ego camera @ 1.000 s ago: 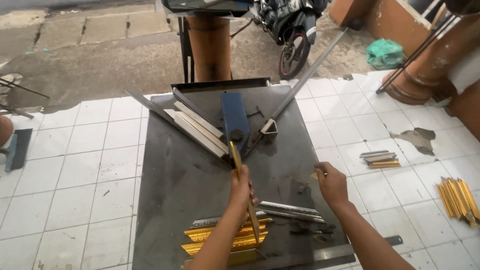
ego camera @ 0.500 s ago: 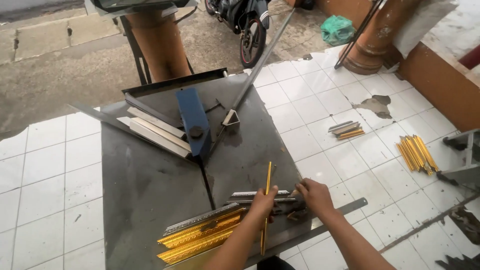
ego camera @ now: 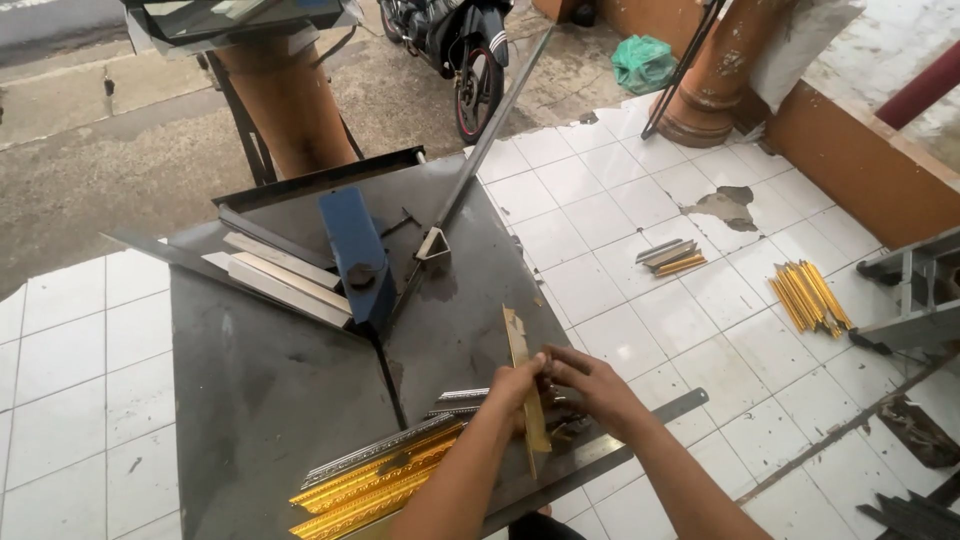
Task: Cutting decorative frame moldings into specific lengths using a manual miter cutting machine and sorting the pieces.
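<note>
Both hands meet on the short gold-faced wooden moulding strip (ego camera: pixel 523 378): left hand (ego camera: pixel 515 385) gripping mid-length, right hand (ego camera: pixel 585 380) alongside; strip's long axis points away from the person

Tiled porch open to a concrete yard, in flat daylight

White floor tiles (ego camera: pixel 640 330) are chipped along the edge where they meet the grey concrete ground (ego camera: pixel 120 150); two terracotta pillars (ego camera: pixel 285 105) rise there, a low orange wall (ego camera: pixel 860 160) runs right, and a motorcycle (ego camera: pixel 455 40) stands beyond.

Dark metal table (ego camera: pixel 270 390) bearing gold moulding strips (ego camera: pixel 370 485), blue clamp (ego camera: pixel 355 255).
</note>
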